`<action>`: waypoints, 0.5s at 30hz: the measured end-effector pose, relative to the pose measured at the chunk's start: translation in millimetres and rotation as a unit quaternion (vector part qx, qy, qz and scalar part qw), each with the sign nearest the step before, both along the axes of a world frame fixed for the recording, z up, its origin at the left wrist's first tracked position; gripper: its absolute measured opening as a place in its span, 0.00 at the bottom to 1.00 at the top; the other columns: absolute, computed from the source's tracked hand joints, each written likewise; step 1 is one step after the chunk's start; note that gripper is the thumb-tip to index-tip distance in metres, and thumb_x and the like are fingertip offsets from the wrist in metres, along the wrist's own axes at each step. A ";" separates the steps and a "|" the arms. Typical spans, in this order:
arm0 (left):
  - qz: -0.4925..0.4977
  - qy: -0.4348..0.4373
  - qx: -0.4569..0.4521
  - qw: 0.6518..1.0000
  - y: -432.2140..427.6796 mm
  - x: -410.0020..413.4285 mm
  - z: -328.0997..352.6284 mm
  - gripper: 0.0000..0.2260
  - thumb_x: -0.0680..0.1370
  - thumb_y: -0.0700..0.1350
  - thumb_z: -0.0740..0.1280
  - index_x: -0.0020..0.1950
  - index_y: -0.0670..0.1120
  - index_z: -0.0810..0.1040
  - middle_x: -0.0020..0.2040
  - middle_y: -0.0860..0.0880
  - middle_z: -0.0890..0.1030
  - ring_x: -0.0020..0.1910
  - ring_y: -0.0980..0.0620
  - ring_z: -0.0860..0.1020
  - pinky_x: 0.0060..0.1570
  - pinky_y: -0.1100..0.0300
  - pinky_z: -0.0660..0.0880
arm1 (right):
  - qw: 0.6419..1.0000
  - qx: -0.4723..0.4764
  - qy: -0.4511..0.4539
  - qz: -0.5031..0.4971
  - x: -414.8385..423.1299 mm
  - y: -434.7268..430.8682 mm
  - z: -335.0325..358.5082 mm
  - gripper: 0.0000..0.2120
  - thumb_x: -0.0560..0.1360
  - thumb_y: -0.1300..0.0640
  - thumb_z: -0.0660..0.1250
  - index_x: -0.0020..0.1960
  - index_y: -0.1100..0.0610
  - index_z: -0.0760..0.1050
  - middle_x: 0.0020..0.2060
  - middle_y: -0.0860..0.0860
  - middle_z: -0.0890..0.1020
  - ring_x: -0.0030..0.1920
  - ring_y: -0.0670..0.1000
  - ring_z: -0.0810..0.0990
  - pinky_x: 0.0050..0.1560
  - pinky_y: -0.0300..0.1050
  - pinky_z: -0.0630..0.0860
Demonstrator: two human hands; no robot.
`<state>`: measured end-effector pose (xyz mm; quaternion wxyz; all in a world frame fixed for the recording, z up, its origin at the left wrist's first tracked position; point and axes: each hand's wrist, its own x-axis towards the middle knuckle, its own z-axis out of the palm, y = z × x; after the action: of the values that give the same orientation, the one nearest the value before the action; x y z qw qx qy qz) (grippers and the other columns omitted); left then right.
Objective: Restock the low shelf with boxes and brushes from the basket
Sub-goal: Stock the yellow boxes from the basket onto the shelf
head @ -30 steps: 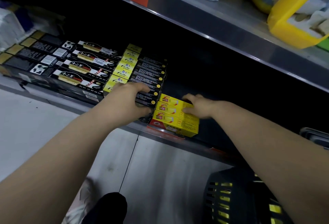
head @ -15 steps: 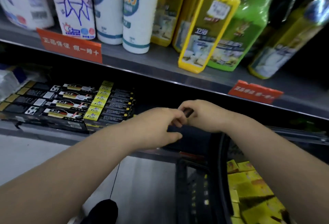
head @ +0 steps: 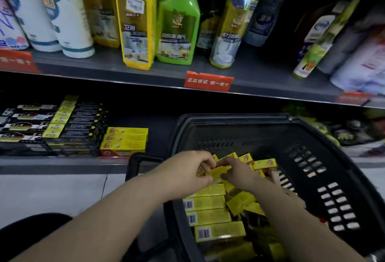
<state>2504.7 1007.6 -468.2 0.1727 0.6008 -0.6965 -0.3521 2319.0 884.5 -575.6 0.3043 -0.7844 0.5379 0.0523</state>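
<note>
A black plastic basket (head: 312, 157) sits on the floor at the right, holding several yellow boxes (head: 210, 216). Both hands are inside it. My left hand (head: 187, 170) and my right hand (head: 235, 170) meet over one yellow box (head: 218, 173) and both grip it, just above the pile. On the low shelf (head: 62, 160) a stack of three yellow boxes (head: 125, 142) stands next to rows of black and yellow-ended boxes (head: 62, 124). No brushes can be made out.
The upper shelf (head: 145, 74) overhangs the low one, loaded with bottles, pouches and white rolls, with a red price tag (head: 208, 81) on its lip. The low shelf is dark and bare behind the basket. Pale floor tiles lie at the left.
Both hands left the yellow stack on the low shelf, came back and to the right, dropped into the basket and closed on a yellow box. The view swung right onto the basket.
</note>
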 end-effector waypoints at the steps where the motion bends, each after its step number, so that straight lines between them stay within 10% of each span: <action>1: 0.002 -0.010 -0.001 1.000 -1.1 -2.4 -5.4 0.12 0.77 0.50 0.65 0.61 0.55 0.73 0.53 0.59 0.76 0.53 0.59 0.74 0.53 0.61 0.73 | 0.999 -0.005 0.035 -0.003 -4.7 -2.5 -14.5 0.23 0.73 0.61 0.67 0.67 0.53 0.69 0.64 0.54 0.71 0.62 0.55 0.73 0.59 0.44 0.71; 6: 0.036 -0.039 -0.012 0.999 -18.0 0.3 -18.9 0.14 0.77 0.50 0.65 0.62 0.56 0.72 0.51 0.60 0.75 0.51 0.60 0.75 0.53 0.60 0.75 | 0.985 -0.095 0.135 0.049 4.6 -17.2 -54.1 0.34 0.76 0.59 0.62 0.75 0.41 0.49 0.73 0.54 0.57 0.71 0.59 0.61 0.66 0.53 0.65; 15: 0.054 -0.050 0.016 0.997 -31.5 -3.1 -18.9 0.18 0.76 0.51 0.65 0.65 0.53 0.70 0.53 0.58 0.76 0.52 0.58 0.76 0.55 0.58 0.75 | 0.925 -0.189 0.241 0.226 19.3 -34.9 -29.1 0.20 0.79 0.58 0.55 0.70 0.51 0.59 0.63 0.56 0.69 0.60 0.60 0.73 0.57 0.52 0.69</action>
<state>2501.6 976.2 -487.0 0.1467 0.6573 -0.6651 -0.3225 2338.3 849.6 -604.6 -0.0078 -0.8920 0.4031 0.2043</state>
